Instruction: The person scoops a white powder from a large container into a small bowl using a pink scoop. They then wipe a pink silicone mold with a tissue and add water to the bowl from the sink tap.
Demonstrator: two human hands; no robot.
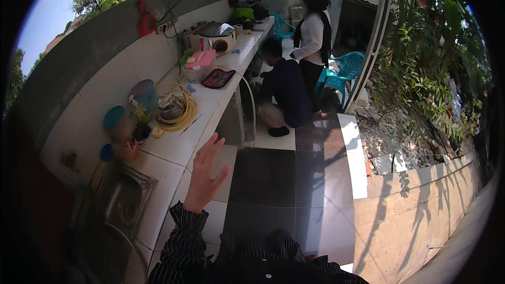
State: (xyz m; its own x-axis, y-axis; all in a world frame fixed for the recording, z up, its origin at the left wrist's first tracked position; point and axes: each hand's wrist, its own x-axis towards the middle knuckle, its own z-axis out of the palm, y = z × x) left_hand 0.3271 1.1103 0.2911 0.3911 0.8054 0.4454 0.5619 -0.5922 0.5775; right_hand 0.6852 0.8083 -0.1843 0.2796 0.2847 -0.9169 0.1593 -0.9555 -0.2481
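"Left hand (pixel 206 176) first: what did it have hold of in the head view?"

"Nothing. It was raised near the edge of the tiled counter (pixel 163 156), fingers loosely spread, thumb well out. I couldn't make out the right hand, so I can't tell its state."

"And the things nearest?"

"Up on the counter, a yellow hose (pixel 188 119) lay coiled around a squat grey object (pixel 170 107), with a thin rod (pixel 190 125) just beside it. The sink (pixel 124 202) was nearer the body."

"What could have gone wrong?"

"To my mind, a loose hose loop catching the fingers could have dragged that grey object over. A careless swing might have knocked knuckles on the counter edge, and a hasty step forward might have bumped the crouching person (pixel 288 92)."
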